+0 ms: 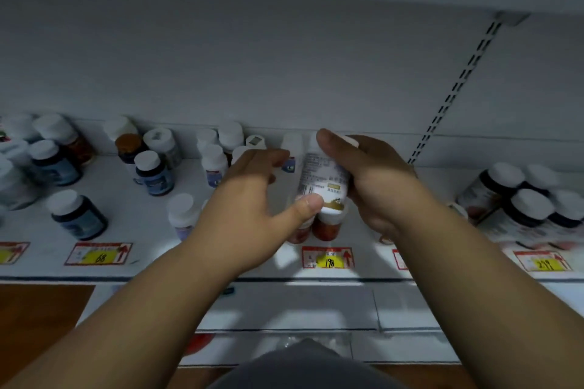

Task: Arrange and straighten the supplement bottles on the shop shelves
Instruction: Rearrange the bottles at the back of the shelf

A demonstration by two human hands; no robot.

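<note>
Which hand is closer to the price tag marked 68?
Left. The left hand is up and to the right of the 68 price tag; the right hand, gripping a white bottle, is farther right.

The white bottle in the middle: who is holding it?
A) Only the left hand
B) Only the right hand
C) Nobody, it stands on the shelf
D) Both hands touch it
D: the right hand wraps around the white bottle from the side, while the left hand's thumb presses on its lower end, above the shelf.
</note>
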